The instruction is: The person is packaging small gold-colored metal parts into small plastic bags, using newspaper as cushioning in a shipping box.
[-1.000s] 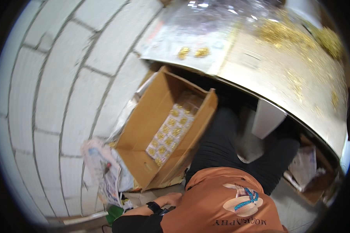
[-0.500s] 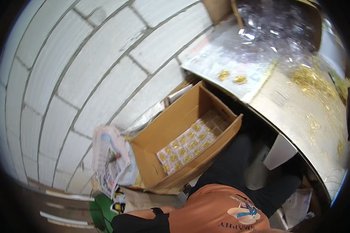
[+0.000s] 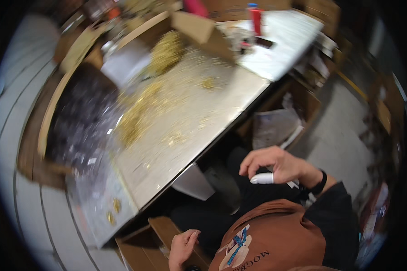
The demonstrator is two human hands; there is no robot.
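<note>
My right hand (image 3: 276, 166) is raised over my lap beyond the table's front edge. Its fingers are bent and stand apart from the thumb, which wears a white cover (image 3: 263, 178); nothing shows between them. At the lower middle, my left hand (image 3: 184, 246) hangs beside the cardboard box (image 3: 160, 230), its fingers curled together and no object visible in them. On the worktable (image 3: 153, 176) lies a spread of small gold-coloured pieces (image 3: 138, 119), with a bigger heap (image 3: 166, 52) behind. Two small gold clumps (image 3: 117, 204) rest at the table's near left corner.
Clear plastic pieces (image 3: 79, 122) fill an open carton at the left. A red bottle with a blue cap (image 3: 256, 20) and a dark flat object (image 3: 264, 43) stand on the table's far right. Below the edge is a box with a plastic bag (image 3: 278, 126).
My view has swung right, from the wall and the carton of bagged gold pieces to the worktable. Both my hands have come into view; the carton now shows only partly at the lower edge.
</note>
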